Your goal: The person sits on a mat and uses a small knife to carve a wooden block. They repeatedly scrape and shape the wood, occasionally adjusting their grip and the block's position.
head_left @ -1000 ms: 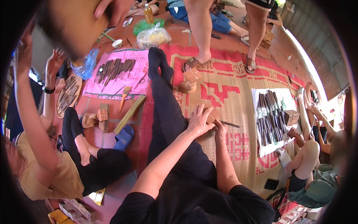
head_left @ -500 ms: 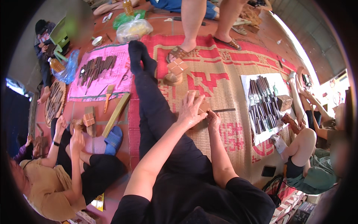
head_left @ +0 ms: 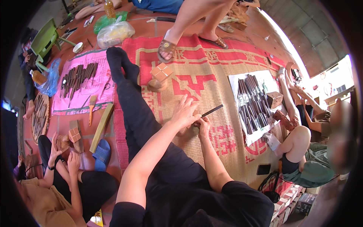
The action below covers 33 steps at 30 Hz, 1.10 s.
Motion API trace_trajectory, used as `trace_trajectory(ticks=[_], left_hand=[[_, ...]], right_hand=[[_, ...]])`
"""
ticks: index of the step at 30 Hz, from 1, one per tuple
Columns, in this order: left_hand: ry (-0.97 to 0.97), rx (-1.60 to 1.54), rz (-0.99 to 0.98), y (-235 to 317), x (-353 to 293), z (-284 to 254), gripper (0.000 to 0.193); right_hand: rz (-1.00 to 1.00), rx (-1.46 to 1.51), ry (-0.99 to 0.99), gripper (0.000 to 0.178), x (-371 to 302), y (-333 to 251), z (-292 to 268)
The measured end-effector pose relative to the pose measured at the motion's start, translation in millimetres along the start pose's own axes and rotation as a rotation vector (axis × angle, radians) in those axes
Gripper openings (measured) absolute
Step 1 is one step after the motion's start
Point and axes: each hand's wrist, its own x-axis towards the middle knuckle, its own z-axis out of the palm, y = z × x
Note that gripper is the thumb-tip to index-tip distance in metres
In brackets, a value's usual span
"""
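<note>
My left hand (head_left: 183,112) presses over a brown wooden block (head_left: 196,112) on the mat, its fingers curved across the top. Most of the block is hidden beneath that hand. Close against it, my right hand (head_left: 204,125) pinches a thin dark stick-like tool (head_left: 212,110), which points up and to the right; its other end is lost between the hands. Beyond them, another wooden block (head_left: 162,72) with a pale cross on top rests on a rounded wooden piece (head_left: 156,85).
Dark slender tools (head_left: 252,103) lie in rows on a white sheet at right; more lie on a pink sheet (head_left: 60,103). My legs (head_left: 140,109) stretch over the patterned mat (head_left: 242,56). A standing person's sandalled foot (head_left: 166,50) is ahead; seated people flank me.
The dark tool has swung from nearly level to slanting upward. The standing person's feet have shifted. The view has turned slightly, and the person at left has parted their hands.
</note>
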Motion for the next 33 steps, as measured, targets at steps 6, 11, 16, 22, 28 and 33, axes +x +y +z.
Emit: trace_trajectory(ticks=[6, 11, 16, 22, 28, 33], left_hand=[[0.081, -0.154, 0.046, 12.8, 0.3, -14.2, 0.049], [0.057, -0.264, 0.180, 12.6, 3.3, -12.9, 0.030], [0.141, -0.290, 0.193, 12.9, 0.5, -7.2, 0.022], [0.065, -0.250, 0.199, 14.9, 0.6, -11.7, 0.016], [0.080, -0.195, 0.206, 16.4, -1.0, -9.8, 0.017], [0.270, -0.169, 0.180, 15.2, 0.9, -7.6, 0.025]], right_hand=[[-0.238, -0.090, -0.127, 0.009, -17.8, -31.6, 13.9], [-0.489, -0.375, -0.205, 0.019, -27.6, -61.0, 26.8], [-0.641, -0.802, -0.208, 0.027, -34.0, -70.6, 30.1], [-0.473, -0.846, -0.241, 0.024, -49.9, -85.0, 36.5], [-0.530, -0.902, -0.224, 0.020, -46.1, -79.9, 29.0], [-0.139, -0.374, -0.059, 0.009, -32.5, -69.1, 18.4]])
